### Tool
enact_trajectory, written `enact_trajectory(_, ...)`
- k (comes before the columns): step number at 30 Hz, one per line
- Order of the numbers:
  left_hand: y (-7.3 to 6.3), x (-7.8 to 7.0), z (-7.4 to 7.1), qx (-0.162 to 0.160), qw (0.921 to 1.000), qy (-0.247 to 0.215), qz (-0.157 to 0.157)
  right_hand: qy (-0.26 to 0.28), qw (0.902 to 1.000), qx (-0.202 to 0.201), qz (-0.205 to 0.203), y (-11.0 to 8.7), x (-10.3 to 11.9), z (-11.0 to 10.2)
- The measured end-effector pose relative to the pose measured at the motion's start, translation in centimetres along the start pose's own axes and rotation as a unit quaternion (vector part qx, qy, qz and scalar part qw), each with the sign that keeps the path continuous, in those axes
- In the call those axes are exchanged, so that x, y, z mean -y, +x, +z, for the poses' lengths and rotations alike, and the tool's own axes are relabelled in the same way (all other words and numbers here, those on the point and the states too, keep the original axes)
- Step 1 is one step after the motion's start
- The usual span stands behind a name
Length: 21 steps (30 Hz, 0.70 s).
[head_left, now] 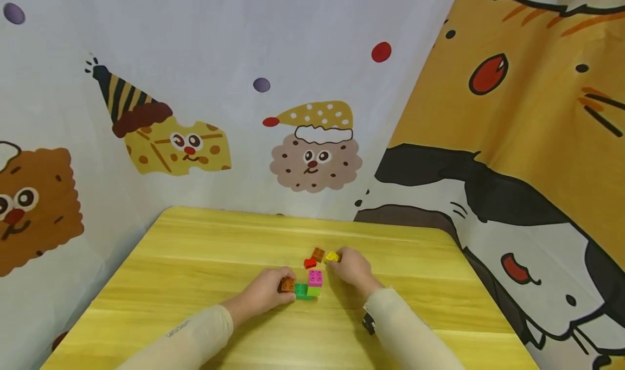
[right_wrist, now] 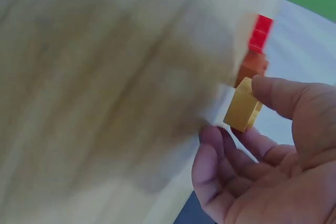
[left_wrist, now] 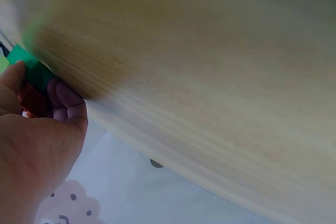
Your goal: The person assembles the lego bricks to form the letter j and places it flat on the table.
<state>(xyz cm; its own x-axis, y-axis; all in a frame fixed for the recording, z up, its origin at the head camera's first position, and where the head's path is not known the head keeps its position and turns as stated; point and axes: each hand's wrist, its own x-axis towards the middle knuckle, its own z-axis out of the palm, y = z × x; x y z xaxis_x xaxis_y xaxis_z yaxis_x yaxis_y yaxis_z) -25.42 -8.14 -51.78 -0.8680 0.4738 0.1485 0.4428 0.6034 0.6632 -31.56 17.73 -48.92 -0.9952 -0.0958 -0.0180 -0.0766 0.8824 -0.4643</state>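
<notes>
Green block [head_left: 300, 290] bears a lime block [head_left: 314, 292] and pink block [head_left: 315, 278]: building looks part done. The left hand [head_left: 267, 289] grips an orange block [head_left: 287, 285] against it; the right hand [head_left: 354, 267] pinches an unattached yellow block [head_left: 333, 256]. A red block [head_left: 310, 263] and brown block [head_left: 318, 254] lie loose on the table [head_left: 234, 240].

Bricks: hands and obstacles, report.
Left hand grips brick assembly. Right hand pinches yellow brick. Red brick, loose orange brick nearby; nothing visibly blocking.

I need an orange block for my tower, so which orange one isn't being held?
The orange block lying between the red block and the yellow block, with no fingers around it. The other orange one is in the left hand's grip.
</notes>
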Motion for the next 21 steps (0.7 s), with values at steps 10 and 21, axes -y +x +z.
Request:
enact_trajectory(10, 0.3, -0.1, -0.5, 0.001, 1.0000, -0.003, 0.008, 0.179, 0.9729, 0.109, -0.097, -1.5, 0.3, -4.7)
enact_trajectory(21, 0.0, -0.3, -0.5, 0.001, 0.9999, 0.001, 0.011, 0.138, 0.9537, 0.161, -0.214, -4.3, 2.5, -5.1)
